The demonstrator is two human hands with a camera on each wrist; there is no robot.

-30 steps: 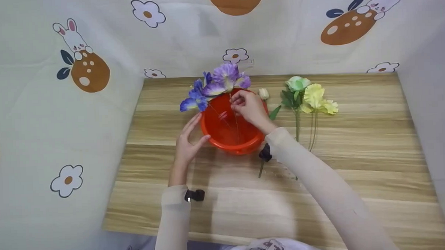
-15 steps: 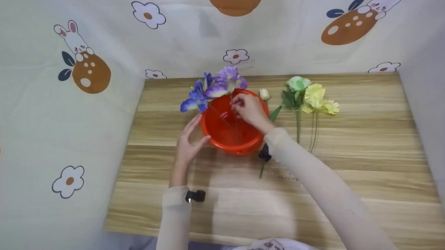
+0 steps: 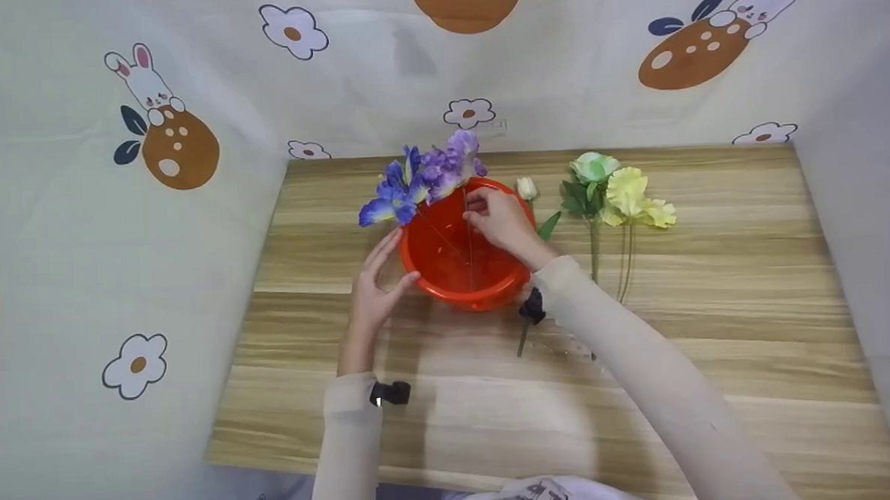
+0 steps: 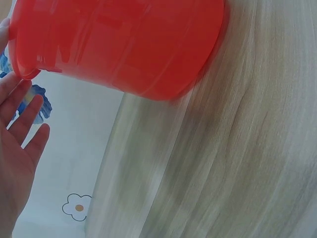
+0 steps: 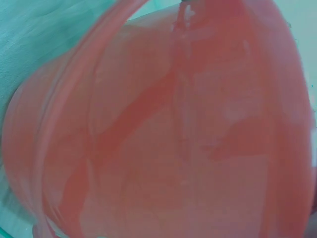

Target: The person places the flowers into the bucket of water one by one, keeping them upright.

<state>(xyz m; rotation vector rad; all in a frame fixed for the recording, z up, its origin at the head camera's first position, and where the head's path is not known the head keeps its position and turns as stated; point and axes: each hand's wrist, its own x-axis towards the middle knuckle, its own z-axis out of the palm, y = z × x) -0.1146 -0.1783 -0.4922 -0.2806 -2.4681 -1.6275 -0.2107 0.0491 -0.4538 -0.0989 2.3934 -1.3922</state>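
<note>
A red bucket (image 3: 477, 297) stands on the table, and its outer wall fills much of both wrist views. My left hand (image 3: 374, 292) rests at the bucket's left rim with thumb and fingers spread; in the left wrist view the fingers (image 4: 30, 116) are extended beside the rim. Over the bucket's opening, my right hand (image 3: 502, 219) pinches the thin stem of an artificial purple iris (image 3: 449, 163), whose stem reaches down inside. A blue iris (image 3: 390, 197) leans over the left rim, its stem also in the bucket. In the right wrist view the bucket (image 5: 148, 129) covers nearly everything.
Right of the bucket lie a pale green rose (image 3: 594, 167), a yellow iris (image 3: 629, 191) and a white tulip bud (image 3: 526, 188). A dark flower (image 3: 530, 306) lies near my right sleeve. Patterned cloth (image 3: 378, 95) hangs behind the wooden table (image 3: 746, 267).
The purple iris has turned and shifted a little left, closer to the blue one, with its stem now more upright. My left hand has stayed at the rim.
</note>
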